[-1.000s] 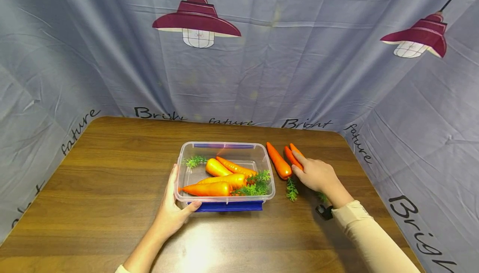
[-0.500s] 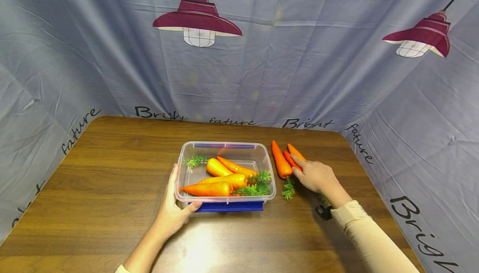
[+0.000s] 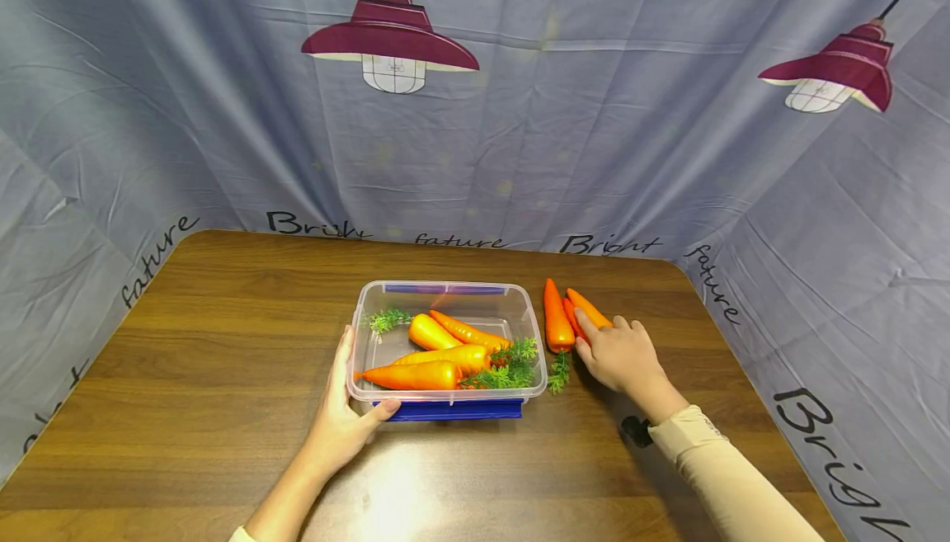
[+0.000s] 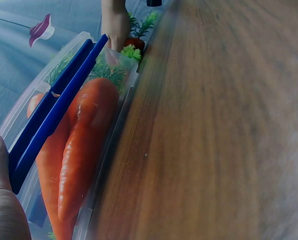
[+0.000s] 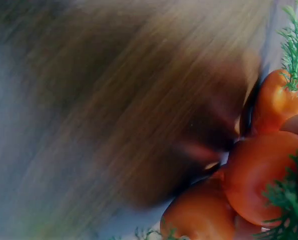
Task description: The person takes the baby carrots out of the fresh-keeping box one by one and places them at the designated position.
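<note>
A clear plastic food box with blue latches stands mid-table, with several carrots and green leafy tops inside. My left hand holds its front left corner, thumb on the front latch, fingers along the left wall. To the right of the box, three carrots lie side by side on the table. My right hand pinches the middle carrot between thumb and index finger. Against it rest the left carrot and the right carrot; the hand partly covers these last two in the head view.
The brown wooden table ends at a grey-blue curtain with printed lamps and lettering, which also closes both sides. A small black object shows beneath my right wrist. The front latch hangs outward.
The left loose carrot has swung its tip right, and the three now lie closer together. My right hand has shifted slightly with them. My left hand and the box have stayed put.
</note>
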`<action>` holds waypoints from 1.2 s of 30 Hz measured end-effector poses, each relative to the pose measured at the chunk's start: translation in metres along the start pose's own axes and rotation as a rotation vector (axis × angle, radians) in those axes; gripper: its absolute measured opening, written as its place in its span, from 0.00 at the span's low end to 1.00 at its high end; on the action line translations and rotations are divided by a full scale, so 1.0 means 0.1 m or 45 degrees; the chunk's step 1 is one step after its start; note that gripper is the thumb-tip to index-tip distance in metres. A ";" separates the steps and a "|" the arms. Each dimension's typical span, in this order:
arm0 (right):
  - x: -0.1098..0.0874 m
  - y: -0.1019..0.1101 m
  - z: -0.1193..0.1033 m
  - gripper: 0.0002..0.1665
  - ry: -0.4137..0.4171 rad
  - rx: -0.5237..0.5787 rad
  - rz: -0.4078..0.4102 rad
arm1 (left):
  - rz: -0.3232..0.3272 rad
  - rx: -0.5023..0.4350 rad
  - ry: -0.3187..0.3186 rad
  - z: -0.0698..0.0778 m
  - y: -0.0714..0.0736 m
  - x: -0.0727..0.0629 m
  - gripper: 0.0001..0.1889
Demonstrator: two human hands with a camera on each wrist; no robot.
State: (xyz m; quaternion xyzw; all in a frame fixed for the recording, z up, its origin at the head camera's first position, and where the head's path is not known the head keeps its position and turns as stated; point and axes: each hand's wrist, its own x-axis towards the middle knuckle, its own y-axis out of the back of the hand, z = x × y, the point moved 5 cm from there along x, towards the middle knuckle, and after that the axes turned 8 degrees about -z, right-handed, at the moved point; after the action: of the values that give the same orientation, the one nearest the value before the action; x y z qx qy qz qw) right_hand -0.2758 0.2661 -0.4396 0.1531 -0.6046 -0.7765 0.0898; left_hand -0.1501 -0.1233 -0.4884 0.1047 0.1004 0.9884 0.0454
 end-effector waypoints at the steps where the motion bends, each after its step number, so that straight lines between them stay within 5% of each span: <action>1: -0.01 0.00 -0.01 0.33 0.004 -0.011 0.007 | 0.001 0.000 -0.001 0.00 0.00 0.00 0.63; 19: -0.07 -0.03 -0.11 0.34 0.056 -0.137 0.138 | 0.006 -0.035 -0.021 0.00 -0.02 0.00 0.62; 36: -0.07 0.07 -0.09 0.35 0.018 -0.114 -0.036 | 0.012 -0.035 -0.027 0.02 -0.02 0.00 0.62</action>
State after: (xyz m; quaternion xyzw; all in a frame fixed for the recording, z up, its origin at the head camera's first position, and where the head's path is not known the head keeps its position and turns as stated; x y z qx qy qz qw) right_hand -0.2662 0.2587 -0.4335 0.1628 -0.5664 -0.8029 0.0898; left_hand -0.1495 -0.1207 -0.4866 0.1151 0.0859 0.9887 0.0432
